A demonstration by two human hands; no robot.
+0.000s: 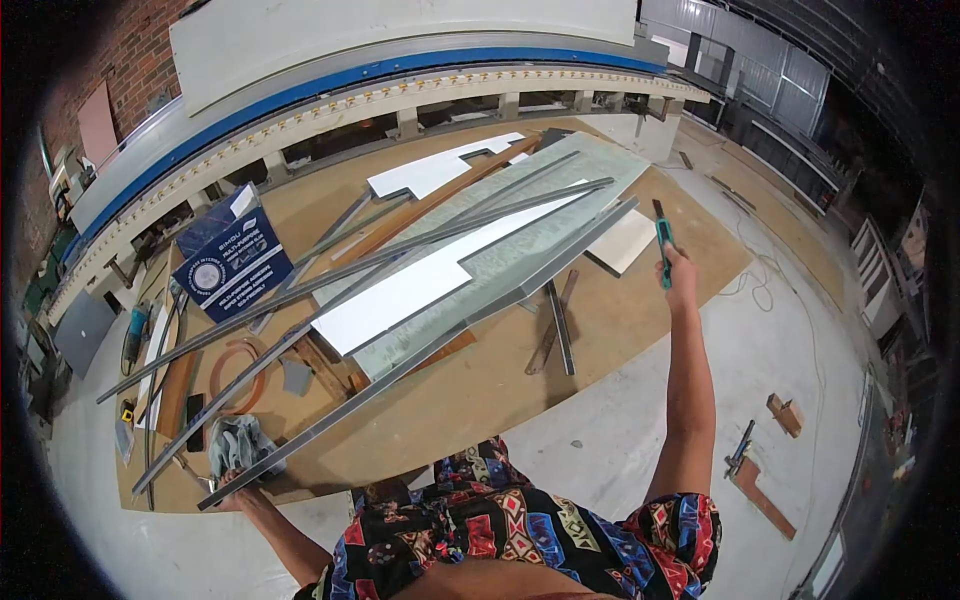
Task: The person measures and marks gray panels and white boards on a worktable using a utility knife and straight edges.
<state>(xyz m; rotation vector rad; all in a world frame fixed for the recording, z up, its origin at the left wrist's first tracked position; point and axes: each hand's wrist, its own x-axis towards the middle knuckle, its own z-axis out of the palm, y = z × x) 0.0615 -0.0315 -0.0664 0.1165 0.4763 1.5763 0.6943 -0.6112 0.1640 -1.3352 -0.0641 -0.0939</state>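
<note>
My right hand (677, 272) is closed around a green utility knife (664, 240), held upright with its tip pointing away from me, right of the white board pieces. At the lower left, my left hand (232, 488) grips the near end of a long grey metal strip (420, 362). That strip runs diagonally up to the right, along the edge of a pale green sheet (520, 210). A grey cloth (240, 445) lies just beyond my left hand. On the sheet rests a white cut panel (400, 300), crossed by more long strips.
A dark blue box (235, 262) stands on the brown table (480, 400) at the left. Behind is a long machine with a blue rail (400, 68). Metal offcuts (560, 330) lie near the table's front edge. A clamp (742, 450) and wood pieces (785, 415) are on the floor at right.
</note>
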